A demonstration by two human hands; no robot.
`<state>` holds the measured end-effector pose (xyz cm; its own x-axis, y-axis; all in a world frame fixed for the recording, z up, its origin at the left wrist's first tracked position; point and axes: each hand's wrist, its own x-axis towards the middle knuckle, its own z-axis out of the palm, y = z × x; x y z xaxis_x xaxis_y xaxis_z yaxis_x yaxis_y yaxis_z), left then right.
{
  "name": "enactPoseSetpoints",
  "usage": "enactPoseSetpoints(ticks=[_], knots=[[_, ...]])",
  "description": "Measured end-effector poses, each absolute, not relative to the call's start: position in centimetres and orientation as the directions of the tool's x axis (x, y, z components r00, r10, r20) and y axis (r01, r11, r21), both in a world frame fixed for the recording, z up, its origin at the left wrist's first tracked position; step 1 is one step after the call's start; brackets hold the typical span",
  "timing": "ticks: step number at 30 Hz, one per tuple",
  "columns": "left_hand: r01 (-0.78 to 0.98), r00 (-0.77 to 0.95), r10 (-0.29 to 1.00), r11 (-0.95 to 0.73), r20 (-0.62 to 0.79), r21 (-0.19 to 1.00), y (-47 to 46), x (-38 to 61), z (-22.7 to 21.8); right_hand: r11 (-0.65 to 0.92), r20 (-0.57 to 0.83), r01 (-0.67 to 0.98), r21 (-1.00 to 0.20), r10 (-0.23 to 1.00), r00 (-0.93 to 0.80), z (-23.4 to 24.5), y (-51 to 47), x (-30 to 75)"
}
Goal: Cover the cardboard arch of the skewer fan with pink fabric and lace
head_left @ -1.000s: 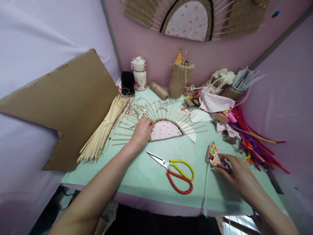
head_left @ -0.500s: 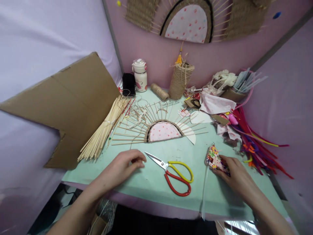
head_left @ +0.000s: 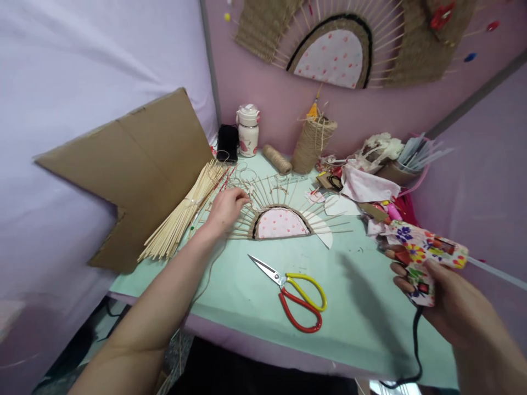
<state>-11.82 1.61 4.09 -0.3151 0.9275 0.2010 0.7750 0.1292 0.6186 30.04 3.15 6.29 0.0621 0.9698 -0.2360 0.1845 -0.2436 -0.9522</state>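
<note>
In the head view, my right hand (head_left: 436, 291) is wrapped around the handle of a flower-patterned glue gun (head_left: 428, 247), held up at the table's right side. A clear glue stick (head_left: 500, 271) sticks out of its back and a black cord (head_left: 416, 345) hangs below. My left hand (head_left: 230, 207) is closed in a pinch on twine by the left sticks of a half-round craft piece (head_left: 282, 224). That piece has a dotted fabric centre, a dark-edged twine rim and sticks fanning outward. Scissors (head_left: 282, 280) with one yellow and one red handle lie in front, untouched.
A bundle of thin sticks (head_left: 185, 211) leans by a cardboard sheet (head_left: 144, 164) on the left. Behind stand a white bottle (head_left: 248, 134), a small twine roll (head_left: 276, 159) and a large twine cone (head_left: 313, 145). Fabric scraps (head_left: 368, 184) crowd the right. A similar piece (head_left: 329, 57) hangs above.
My right hand has lifted the glue gun off the table and turned it, moving right. My left hand has gone from beside the scissors forward to the craft piece's sticks. The view has shifted slightly.
</note>
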Motion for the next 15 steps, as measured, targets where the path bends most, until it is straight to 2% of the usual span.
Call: enactPoseSetpoints(ticks=[4, 6, 9, 11, 13, 15], knots=[[0.808, -0.376, 0.905, 0.216, 0.197, 0.548, 2.9, -13.4, 3.5, -0.272, -0.292, 0.163, -0.948, 0.95, -0.114, 7.3, 3.6, 25.8], [0.824, -0.396, 0.897, 0.251, 0.199, 0.508, 3.1, -14.2, 3.2, -0.247, -0.301, 0.246, -0.937, 0.929, -0.216, 6.8, 3.8, 24.0], [0.883, -0.327, 0.933, 0.244, 0.151, 0.401, 3.2, -14.6, 2.7, -0.204, -0.341, 0.383, -0.901, 0.88, -0.331, 5.4, 4.1, 21.7], [0.906, -0.279, 0.955, 0.228, 0.097, 0.356, 3.3, -14.5, 2.2, -0.195, -0.372, 0.417, -0.888, 0.838, -0.399, 4.6, 4.1, 20.4], [0.9, -0.279, 0.956, 0.227, 0.091, 0.373, 3.6, -14.4, 1.9, -0.197, -0.387, 0.413, -0.889, 0.805, -0.449, 4.2, 4.0, 19.4], [0.87, -0.326, 0.929, 0.222, 0.175, 0.44, 4.0, -14.4, 2.2, -0.198, -0.391, 0.408, -0.891, 0.791, -0.47, 4.0, 4.0, 18.9]])
